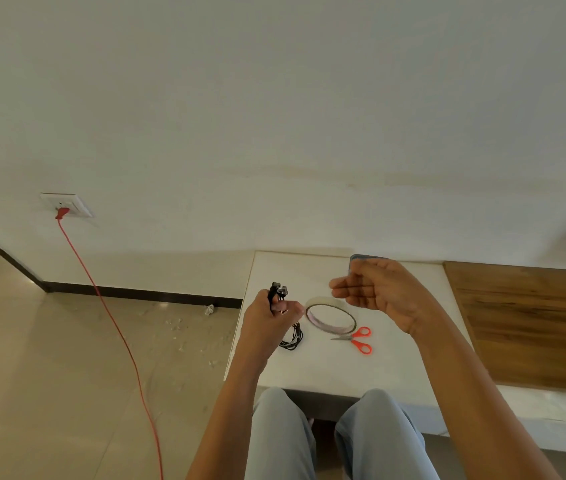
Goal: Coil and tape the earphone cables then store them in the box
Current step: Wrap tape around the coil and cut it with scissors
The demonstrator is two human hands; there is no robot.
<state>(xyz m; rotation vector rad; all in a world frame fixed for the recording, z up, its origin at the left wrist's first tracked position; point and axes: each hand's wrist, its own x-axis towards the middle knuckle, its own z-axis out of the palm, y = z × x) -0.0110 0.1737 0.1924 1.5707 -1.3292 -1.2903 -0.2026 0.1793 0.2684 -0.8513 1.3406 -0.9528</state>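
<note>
My left hand (pixel 269 315) grips a coiled black earphone cable (pixel 292 337) above the left part of the white table (pixel 309 372); the earbuds stick up above my fingers and the loops hang below. My right hand (pixel 375 289) hovers higher, over the back of the table, fingers loosely curled with nothing visible in them. A roll of clear tape (pixel 330 315) lies flat on the table between my hands. Behind my right hand shows the edge of a blue-grey box (pixel 366 258), mostly hidden.
Red-handled scissors (pixel 357 339) lie to the right of the tape. A wooden panel (pixel 531 323) adjoins the table on the right. A red power cord (pixel 108 317) runs from a wall socket (pixel 65 204) down across the tiled floor at left. My knees are below the table edge.
</note>
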